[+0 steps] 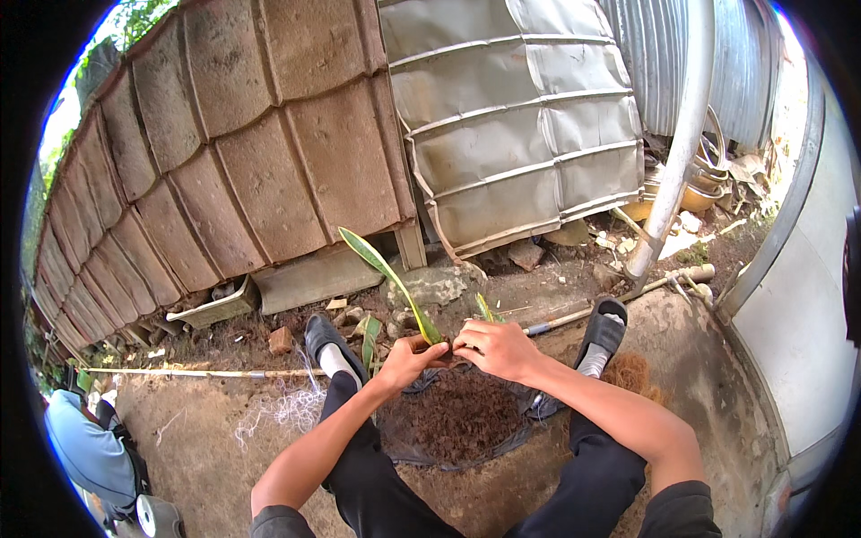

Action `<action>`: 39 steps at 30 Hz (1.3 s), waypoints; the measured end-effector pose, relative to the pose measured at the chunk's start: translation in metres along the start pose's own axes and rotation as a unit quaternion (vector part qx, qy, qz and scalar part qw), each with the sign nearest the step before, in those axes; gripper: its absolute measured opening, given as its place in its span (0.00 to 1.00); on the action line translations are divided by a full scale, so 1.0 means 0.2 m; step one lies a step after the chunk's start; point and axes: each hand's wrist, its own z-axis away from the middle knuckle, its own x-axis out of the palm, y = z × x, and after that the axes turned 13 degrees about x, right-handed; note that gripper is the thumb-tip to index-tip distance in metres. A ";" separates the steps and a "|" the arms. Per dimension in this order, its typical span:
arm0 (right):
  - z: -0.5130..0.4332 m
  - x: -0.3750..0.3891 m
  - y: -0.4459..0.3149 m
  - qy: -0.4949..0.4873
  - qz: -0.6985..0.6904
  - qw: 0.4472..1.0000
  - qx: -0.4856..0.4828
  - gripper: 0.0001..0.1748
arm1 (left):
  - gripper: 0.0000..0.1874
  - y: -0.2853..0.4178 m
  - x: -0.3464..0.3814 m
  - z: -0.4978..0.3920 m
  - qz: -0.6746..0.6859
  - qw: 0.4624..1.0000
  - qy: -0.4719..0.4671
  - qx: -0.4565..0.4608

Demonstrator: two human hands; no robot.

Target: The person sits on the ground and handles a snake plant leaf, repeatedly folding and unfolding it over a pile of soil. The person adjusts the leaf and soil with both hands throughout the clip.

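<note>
A yellow-edged snake plant leaf [393, 279] rises from between my hands and leans to the upper left. My left hand [412, 363] pinches its base. Close beside it, my right hand [496, 348] has its fingers bent at the same base; whether they grip anything is hidden. Below both hands, a heap of brown crumbly potting soil [464, 417] lies on a dark plastic sheet [437, 463] between my legs. Another snake plant leaf [369, 341] stands left of my left hand, and a small yellow-green leaf [484, 308] shows behind my right hand.
Tangled white plastic string [286, 410] lies left of the soil. Brown fibre [629, 376] lies by my right foot. A long pole [195, 372] crosses beyond my feet. A person in a blue top [91, 447] is at far left, near a white roll [156, 516]. A metal post [679, 148] stands at right.
</note>
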 end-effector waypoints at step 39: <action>-0.01 -0.01 -0.01 -0.069 -0.071 0.994 0.045 0.10 | 0.17 -0.07 -0.05 -0.02 0.055 0.998 0.033 0.003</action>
